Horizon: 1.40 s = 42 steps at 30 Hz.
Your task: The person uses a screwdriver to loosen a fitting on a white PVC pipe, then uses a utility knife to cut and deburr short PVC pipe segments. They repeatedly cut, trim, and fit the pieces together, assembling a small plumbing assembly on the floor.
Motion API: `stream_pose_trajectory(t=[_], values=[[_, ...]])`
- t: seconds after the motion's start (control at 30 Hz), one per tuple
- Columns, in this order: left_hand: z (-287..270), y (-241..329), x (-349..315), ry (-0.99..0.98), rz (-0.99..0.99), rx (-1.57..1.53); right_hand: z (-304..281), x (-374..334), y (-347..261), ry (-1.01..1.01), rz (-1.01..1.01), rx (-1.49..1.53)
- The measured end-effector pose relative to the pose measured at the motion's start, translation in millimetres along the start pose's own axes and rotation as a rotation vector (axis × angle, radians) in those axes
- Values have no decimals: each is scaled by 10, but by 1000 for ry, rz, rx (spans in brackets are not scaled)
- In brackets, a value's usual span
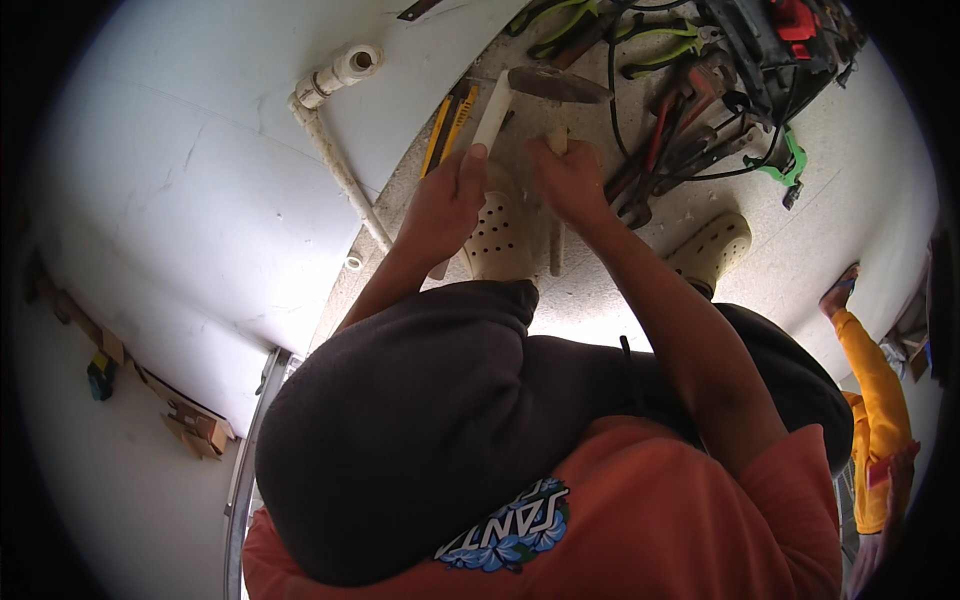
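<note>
My left hand [447,203] is closed around a white strip or length of plastic [492,113], which slants up past my thumb. My right hand [572,180] grips the pale handle of a hammer [557,86]. Its dark head sits close to the strip's upper end; whether they touch I cannot tell. Below my fist the handle's lower part points toward me. Both hands are above the floor, between my beige perforated clogs [497,237]. A yellow-and-black tool [450,128] lies beside my left hand.
Right of my hands lie pliers [672,48], a red pipe wrench [693,95], a green clamp-like tool [785,165] and a black tool bag [765,60]. A white pipe with an elbow [335,140] stands out at left by the white wall. Another person in orange [868,380] is at far right.
</note>
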<state>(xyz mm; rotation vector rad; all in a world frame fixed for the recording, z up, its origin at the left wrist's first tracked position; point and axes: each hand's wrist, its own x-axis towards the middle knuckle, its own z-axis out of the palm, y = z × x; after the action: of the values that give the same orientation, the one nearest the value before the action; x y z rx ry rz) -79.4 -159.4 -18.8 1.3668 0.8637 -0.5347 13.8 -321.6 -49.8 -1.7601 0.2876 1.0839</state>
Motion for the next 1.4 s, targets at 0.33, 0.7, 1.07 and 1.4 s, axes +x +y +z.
stream_pose_trajectory(t=[0.33,0.7,1.07,1.4], values=[[21,-24,19,17,30,51,18,16,42,44,-41,100],[31,85,-10,49,-66,204,-50,25,131,-28,-40,5],[58,50,-8,62,-83,188,-77,24,33,-41,-22,73],[72,4,19,46,-24,61,-78,48,31,3,-5,-13]])
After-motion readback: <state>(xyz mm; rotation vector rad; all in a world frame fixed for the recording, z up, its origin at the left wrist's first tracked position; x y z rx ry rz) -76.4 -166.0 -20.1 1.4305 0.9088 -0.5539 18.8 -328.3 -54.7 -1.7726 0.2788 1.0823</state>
